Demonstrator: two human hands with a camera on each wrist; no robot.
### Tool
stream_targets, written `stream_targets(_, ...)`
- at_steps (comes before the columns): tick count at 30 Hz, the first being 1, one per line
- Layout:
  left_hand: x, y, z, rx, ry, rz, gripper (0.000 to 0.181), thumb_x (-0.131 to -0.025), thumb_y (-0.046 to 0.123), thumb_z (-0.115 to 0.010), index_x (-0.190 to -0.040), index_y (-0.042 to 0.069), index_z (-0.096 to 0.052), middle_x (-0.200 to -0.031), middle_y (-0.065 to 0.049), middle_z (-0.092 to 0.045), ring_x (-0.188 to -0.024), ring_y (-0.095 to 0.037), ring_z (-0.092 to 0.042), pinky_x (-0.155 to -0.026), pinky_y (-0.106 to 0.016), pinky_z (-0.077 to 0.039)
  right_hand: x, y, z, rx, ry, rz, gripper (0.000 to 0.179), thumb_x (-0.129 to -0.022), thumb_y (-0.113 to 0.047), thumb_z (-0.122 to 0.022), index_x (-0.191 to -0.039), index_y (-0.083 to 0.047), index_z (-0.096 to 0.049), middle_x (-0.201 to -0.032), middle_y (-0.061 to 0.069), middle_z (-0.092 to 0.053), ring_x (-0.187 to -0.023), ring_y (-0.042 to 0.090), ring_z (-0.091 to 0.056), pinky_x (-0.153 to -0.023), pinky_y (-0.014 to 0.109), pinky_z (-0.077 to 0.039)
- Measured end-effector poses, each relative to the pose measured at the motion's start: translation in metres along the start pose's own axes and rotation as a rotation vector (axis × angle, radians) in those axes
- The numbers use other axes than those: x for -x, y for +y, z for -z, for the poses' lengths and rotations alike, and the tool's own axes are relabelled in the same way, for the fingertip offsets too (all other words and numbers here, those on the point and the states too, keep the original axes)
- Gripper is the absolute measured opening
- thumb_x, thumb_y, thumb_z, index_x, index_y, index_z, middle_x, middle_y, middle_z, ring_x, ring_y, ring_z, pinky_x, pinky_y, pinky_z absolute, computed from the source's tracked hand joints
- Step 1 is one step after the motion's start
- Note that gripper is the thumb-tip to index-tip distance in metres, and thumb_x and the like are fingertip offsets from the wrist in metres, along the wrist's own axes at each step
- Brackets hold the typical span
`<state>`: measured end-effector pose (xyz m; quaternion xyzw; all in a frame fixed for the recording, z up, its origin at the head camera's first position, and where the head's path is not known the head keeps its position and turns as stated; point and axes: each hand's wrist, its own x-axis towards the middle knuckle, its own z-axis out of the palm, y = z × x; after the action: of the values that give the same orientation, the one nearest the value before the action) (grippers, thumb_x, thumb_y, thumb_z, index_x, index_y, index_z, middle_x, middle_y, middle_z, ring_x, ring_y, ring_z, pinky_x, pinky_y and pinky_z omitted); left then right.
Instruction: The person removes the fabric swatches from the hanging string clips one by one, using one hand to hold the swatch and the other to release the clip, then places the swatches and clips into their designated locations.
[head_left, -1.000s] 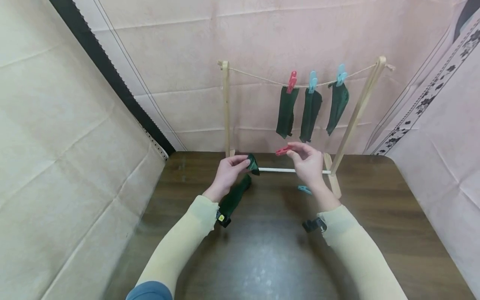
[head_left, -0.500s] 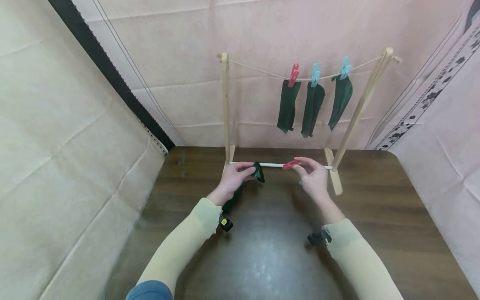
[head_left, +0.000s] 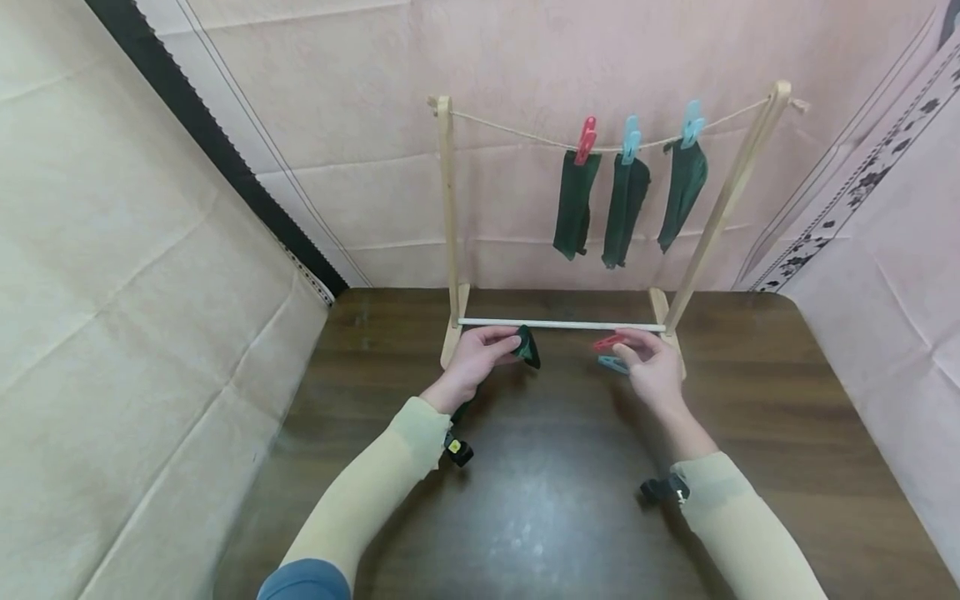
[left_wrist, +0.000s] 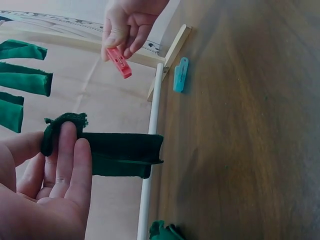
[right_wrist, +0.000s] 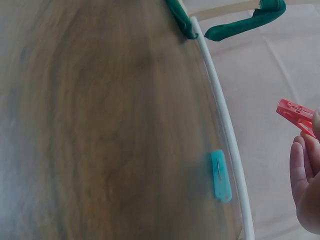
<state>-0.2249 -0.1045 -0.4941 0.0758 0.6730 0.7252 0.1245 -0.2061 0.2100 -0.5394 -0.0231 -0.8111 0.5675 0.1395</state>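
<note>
My left hand (head_left: 480,358) pinches one end of a dark green cloth strip (left_wrist: 122,155) between thumb and fingers; the rest of the strip hangs down in front of the stand's white crossbar (head_left: 558,323). Apart from it on the right, my right hand (head_left: 654,367) holds a red clothespin (left_wrist: 119,63) by thumb and fingertips. Close by that hand lies a blue clothespin (right_wrist: 220,176) on the table, beside the crossbar. A second green cloth (left_wrist: 165,231) lies on the table, mostly hidden behind my left wrist in the head view.
Behind my hands stands a wooden frame with a left post (head_left: 448,200), a right post (head_left: 727,204) and a string (head_left: 517,132). Three green cloths hang on the string's right half, under one red clothespin (head_left: 586,140) and two blue ones. Pale fabric walls surround the brown table (head_left: 525,500).
My right hand has drawn away to the right with the red clothespin. The left hand has shifted slightly right and nearer, still pinching its cloth. The head view has tilted a little downward.
</note>
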Motion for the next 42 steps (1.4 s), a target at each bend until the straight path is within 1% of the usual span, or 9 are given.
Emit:
stream_targets(7,-0.001,-0.003,-0.003,-0.015,-0.013,0.02,0.028,-0.104,0.011,-0.072,-0.128,-0.003,-0.074,-0.116,-0.013,-0.077,-0.098,-0.024,-0.077,-0.102,-0.049,-0.058,0.004,0.003,0.004,0.059,-0.016,-0.071,0.033,-0.102,-0.026,-0.078,-0.129,-0.008,-0.075,-0.114,0.012,-0.077,-0.101,0.021,-0.069,-0.078,0.026,-0.051)
stream_targets(10,0.003,-0.009,0.001,-0.036,-0.014,0.044,0.029,-0.104,0.013,-0.072,-0.129,-0.002,-0.073,-0.118,-0.014,-0.076,-0.108,-0.038,-0.075,-0.102,-0.043,-0.058,0.005,0.004,0.004,0.06,-0.024,-0.072,0.033,-0.102,-0.025,-0.078,-0.129,-0.008,-0.075,-0.114,0.012,-0.078,-0.099,0.021,-0.07,-0.077,0.025,-0.051)
stream_targets(13,0.009,-0.018,0.01,-0.049,0.003,0.089,0.031,-0.105,0.014,-0.071,-0.131,-0.002,-0.072,-0.12,-0.015,-0.075,-0.113,-0.043,-0.072,-0.102,-0.04,-0.058,0.005,0.006,0.003,0.064,-0.022,-0.052,0.032,-0.101,-0.024,-0.079,-0.128,-0.007,-0.076,-0.113,0.013,-0.078,-0.095,0.017,-0.07,-0.074,0.022,-0.051)
stream_targets(21,0.03,-0.044,0.044,-0.163,0.076,0.197,0.034,-0.105,0.017,-0.072,-0.134,-0.001,-0.072,-0.126,-0.017,-0.073,-0.1,-0.027,-0.077,-0.096,-0.042,-0.061,0.003,0.007,0.003,0.05,-0.027,-0.014,0.031,-0.099,-0.02,-0.081,-0.126,-0.005,-0.077,-0.113,0.016,-0.078,-0.093,0.012,-0.069,-0.073,0.017,-0.051)
stream_targets(27,0.042,-0.053,0.054,-0.199,0.101,0.234,0.031,-0.104,0.012,-0.072,-0.13,-0.005,-0.072,-0.12,-0.018,-0.075,-0.094,-0.025,-0.078,-0.091,-0.042,-0.063,0.003,0.008,0.003,0.048,-0.027,-0.001,0.03,-0.1,-0.018,-0.08,-0.126,-0.004,-0.076,-0.114,0.018,-0.078,-0.09,0.002,-0.067,-0.074,0.017,-0.05)
stream_targets(30,0.044,-0.057,0.056,-0.293,0.08,0.2,0.029,-0.104,0.011,-0.072,-0.127,-0.005,-0.073,-0.116,-0.016,-0.076,-0.092,-0.024,-0.077,-0.088,-0.04,-0.064,0.003,0.008,0.003,0.049,-0.031,-0.002,0.03,-0.1,-0.019,-0.079,-0.127,-0.005,-0.076,-0.115,0.017,-0.078,-0.091,0.004,-0.068,-0.073,0.017,-0.05)
stream_targets(34,0.047,-0.06,0.056,-0.574,0.063,0.085,0.02,-0.102,0.013,-0.074,-0.118,0.002,-0.079,-0.103,-0.006,-0.078,-0.086,-0.016,-0.073,-0.08,-0.036,-0.063,0.003,0.008,0.003,0.043,-0.038,-0.014,0.032,-0.1,-0.021,-0.079,-0.127,-0.005,-0.076,-0.116,0.016,-0.078,-0.094,0.01,-0.069,-0.073,0.018,-0.051)
stream_targets(37,0.049,-0.059,0.056,-0.769,0.063,-0.014,0.014,-0.101,0.013,-0.076,-0.113,0.007,-0.081,-0.095,-0.001,-0.077,-0.084,-0.013,-0.07,-0.078,-0.036,-0.06,0.003,0.007,0.002,0.034,-0.038,-0.02,0.032,-0.1,-0.021,-0.08,-0.127,-0.004,-0.075,-0.117,0.017,-0.078,-0.095,0.008,-0.069,-0.075,0.017,-0.051)
stream_targets(42,0.052,-0.057,0.055,-0.922,0.03,-0.133,0.013,-0.1,0.01,-0.076,-0.111,0.007,-0.082,-0.097,-0.001,-0.075,-0.084,-0.013,-0.066,-0.078,-0.036,-0.059,0.001,0.006,0.001,-0.022,-0.018,-0.009,0.032,-0.098,-0.013,-0.081,-0.126,0.001,-0.075,-0.116,0.022,-0.077,-0.091,-0.005,-0.068,-0.078,0.011,-0.052)
